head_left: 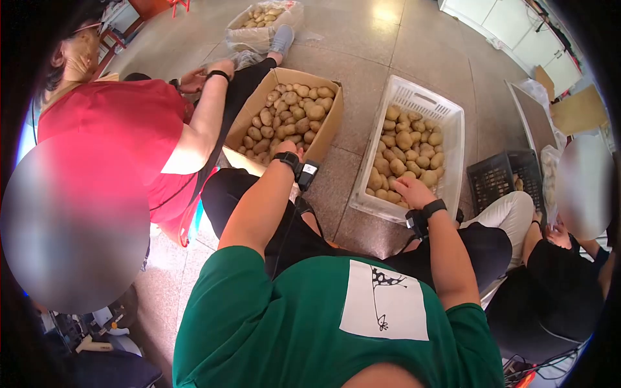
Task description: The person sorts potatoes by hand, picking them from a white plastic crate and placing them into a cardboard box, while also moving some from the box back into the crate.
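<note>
My left hand (290, 149) is at the near edge of a cardboard box (331, 126) full of light-brown potatoes (292, 115). Its fingers point down by the potatoes and are mostly hidden by the back of the hand. Over the near end of a white plastic crate (451, 174), my right hand (414, 192) reaches in among more potatoes (407, 143). The fingers of that hand curl downward around a potato, which the hand largely covers. Both wrists wear black straps with small devices.
On my left sits a person in a red top (116, 129), arms near the cardboard box. A plastic-lined container of potatoes (261, 15) stands farther back. At right are a black crate (488, 181) and another person's light trouser leg (501, 210). The floor (352, 97) is tiled.
</note>
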The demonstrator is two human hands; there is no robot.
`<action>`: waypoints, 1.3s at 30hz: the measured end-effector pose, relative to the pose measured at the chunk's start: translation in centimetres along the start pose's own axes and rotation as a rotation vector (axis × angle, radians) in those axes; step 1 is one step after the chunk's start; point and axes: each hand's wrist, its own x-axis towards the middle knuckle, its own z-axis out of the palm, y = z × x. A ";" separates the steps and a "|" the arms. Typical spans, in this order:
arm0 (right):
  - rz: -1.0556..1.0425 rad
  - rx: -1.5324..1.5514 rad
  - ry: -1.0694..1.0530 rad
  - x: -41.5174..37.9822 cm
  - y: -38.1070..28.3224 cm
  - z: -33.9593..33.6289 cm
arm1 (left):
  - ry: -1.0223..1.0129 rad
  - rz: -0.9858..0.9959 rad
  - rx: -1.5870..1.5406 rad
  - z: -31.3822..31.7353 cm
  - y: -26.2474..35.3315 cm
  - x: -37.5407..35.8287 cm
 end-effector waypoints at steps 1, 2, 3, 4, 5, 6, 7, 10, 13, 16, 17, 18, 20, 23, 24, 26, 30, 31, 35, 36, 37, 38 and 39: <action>0.005 0.005 0.002 0.0 -0.1 0.0 | 0.041 -0.061 0.018 0.2 0.3 0.6; -0.009 0.012 0.004 0.0 -0.1 0.0 | 0.042 -0.063 0.026 -0.3 0.7 1.1; -0.022 0.018 0.006 -0.1 -0.1 0.1 | 0.038 0.157 0.493 -1.0 1.3 2.2; -0.014 0.023 0.008 -0.2 -0.3 0.1 | 0.028 0.379 0.959 -1.8 1.9 3.5; -0.019 0.010 0.012 -0.3 -0.6 0.1 | 0.010 0.605 1.423 -2.4 2.4 4.7; -0.020 -0.004 0.018 -0.4 -0.8 0.0 | -0.021 0.838 1.885 -2.7 2.4 5.6; -0.012 -0.011 0.006 -0.4 -0.8 0.0 | -0.070 1.085 2.339 -2.2 1.8 3.7; -0.060 -0.055 0.008 -0.1 0.0 0.2 | -0.065 1.063 2.163 -1.5 1.4 -1.8; -0.071 -0.076 0.031 0.0 0.4 0.4 | -0.053 0.937 2.291 -1.0 1.7 -1.6; -0.026 -0.076 0.013 -0.1 0.1 0.3 | -0.077 1.061 2.268 -1.4 1.7 1.4; -0.024 -0.074 0.005 -0.1 0.1 0.3 | -0.103 1.175 2.213 -1.5 1.4 2.3; -0.018 -0.070 0.009 0.0 0.3 0.3 | -0.111 1.177 2.218 -1.4 1.2 2.5; -0.022 -0.064 -0.014 0.1 0.7 0.4 | -0.170 1.201 2.186 -0.9 0.7 3.1; -0.001 -0.061 0.002 0.1 1.0 0.6 | -0.498 0.997 1.680 -1.3 -0.5 17.6; 0.002 -0.059 0.003 0.2 1.2 0.6 | -0.528 0.585 1.349 -0.2 -1.3 11.7; 0.018 -0.095 0.016 0.3 1.5 0.8 | -0.233 -0.042 0.210 2.3 -3.0 -2.5; 0.028 -0.107 0.012 0.3 1.8 0.9 | -0.293 -0.174 0.199 3.4 -4.8 -5.0; 0.037 -0.134 0.009 0.3 1.7 0.9 | -0.292 -0.178 0.204 3.5 -5.2 -4.9; 0.078 -0.199 -0.013 -0.1 1.0 0.8 | -0.457 -0.223 0.299 4.0 -6.6 -5.6; 0.082 -0.197 -0.014 -0.2 0.8 0.8 | -0.494 -0.249 0.317 4.2 -6.8 -6.1; 0.071 -0.210 -0.010 -0.3 0.7 0.8 | -0.493 -0.252 0.320 4.3 -7.0 -6.4; 0.060 -0.225 -0.005 -0.3 0.5 0.7 | -0.518 -0.271 0.339 4.5 -7.3 -6.6; 0.065 -0.223 -0.005 -0.3 0.3 0.6 | -0.542 -0.289 0.359 4.6 -7.5 -6.9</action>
